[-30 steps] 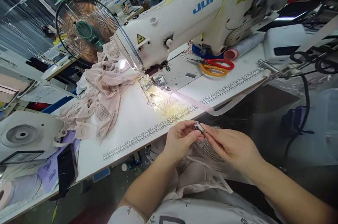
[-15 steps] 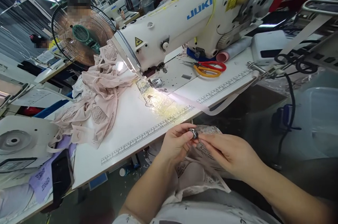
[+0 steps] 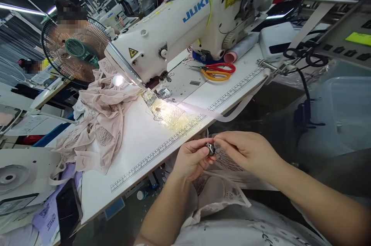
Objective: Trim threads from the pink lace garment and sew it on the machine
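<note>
My left hand (image 3: 193, 158) pinches a small shiny metal bobbin case (image 3: 210, 148) above my lap. Close beside it, my right hand (image 3: 245, 148) has thumb and forefinger pressed together on what looks like a fine thread (image 3: 215, 144), barely visible at the fingertips. Under both hands, a pale pink lace garment (image 3: 213, 192) lies across my lap. Just beyond the table edge stands a white sewing machine (image 3: 174, 26), its lamp lighting the area by the needle. A pale elastic band (image 3: 226, 117) runs from the presser foot and loops over the table's front edge.
Pale pink lace garments (image 3: 104, 114) are heaped left of the needle. Scissors with red and orange handles (image 3: 217, 72) lie on the machine bed near a thread cone (image 3: 240, 47). A phone (image 3: 68, 209) rests at the left; a fan (image 3: 75, 51) stands behind. A clear bin (image 3: 342, 114) is at right.
My right hand has risen slightly and its fingertips now sit at the top of the bobbin case, which has turned in my left hand. The camera view has shifted rightward.
</note>
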A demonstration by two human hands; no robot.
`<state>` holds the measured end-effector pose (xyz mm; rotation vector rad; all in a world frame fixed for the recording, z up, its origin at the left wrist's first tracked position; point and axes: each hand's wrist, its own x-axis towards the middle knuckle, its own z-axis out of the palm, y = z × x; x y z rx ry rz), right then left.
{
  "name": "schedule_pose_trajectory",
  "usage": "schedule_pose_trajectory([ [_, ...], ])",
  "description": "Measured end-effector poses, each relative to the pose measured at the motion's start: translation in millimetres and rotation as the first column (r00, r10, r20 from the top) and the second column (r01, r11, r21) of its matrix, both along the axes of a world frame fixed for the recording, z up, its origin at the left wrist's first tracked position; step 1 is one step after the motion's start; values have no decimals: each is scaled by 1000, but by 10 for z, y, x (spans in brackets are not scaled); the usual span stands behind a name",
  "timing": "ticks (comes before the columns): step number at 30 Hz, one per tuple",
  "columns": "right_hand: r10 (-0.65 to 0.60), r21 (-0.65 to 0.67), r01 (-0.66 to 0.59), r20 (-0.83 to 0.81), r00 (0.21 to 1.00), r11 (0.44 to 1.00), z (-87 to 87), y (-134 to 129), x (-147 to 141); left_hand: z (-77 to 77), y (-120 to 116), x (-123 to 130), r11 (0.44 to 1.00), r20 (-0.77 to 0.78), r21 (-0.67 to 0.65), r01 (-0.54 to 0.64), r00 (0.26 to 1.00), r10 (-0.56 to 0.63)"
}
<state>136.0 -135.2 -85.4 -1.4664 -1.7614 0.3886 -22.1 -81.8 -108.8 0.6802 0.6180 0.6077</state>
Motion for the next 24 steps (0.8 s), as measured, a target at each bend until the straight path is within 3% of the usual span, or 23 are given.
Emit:
schedule_pose_trajectory([
  [7,60,-160,-88,-176,983,983,1,-109,51,56,7,32,997,66,23,-73,995,71],
  [16,39,-370,-138,-264,964,919,-7,11,18,19,-24,26,995,53,-97,-12,998,17],
  [20,44,-364,-131,-238,970,922,28,46,34,-62,-54,-32,996,33,-79,50,998,-48],
  [24,57,-310,-121,-208,976,943,39,14,43,-86,-85,-77,998,33,-52,27,999,-25],
])
